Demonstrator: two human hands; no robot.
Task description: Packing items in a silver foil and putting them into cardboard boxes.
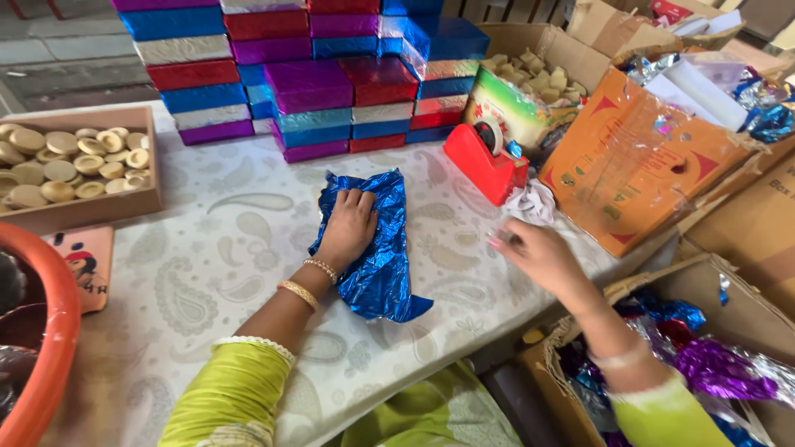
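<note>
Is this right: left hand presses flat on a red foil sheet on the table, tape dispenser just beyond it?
Not quite. The head view shows the left hand pressing on a blue foil sheet, not a red one. The red thing is the tape dispenser just beyond it on the table.

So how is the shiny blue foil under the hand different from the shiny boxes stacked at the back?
The crinkled blue foil sheet lies loose and rumpled on the table, pressed down by the left hand; the stacked foil-wrapped boxes are neat and flat-sided. The sheet is one colour, while the boxes come in blue, red, purple and silver. The sheet lies alone; the boxes are piled in rows. Both are shiny and metallic.
</note>
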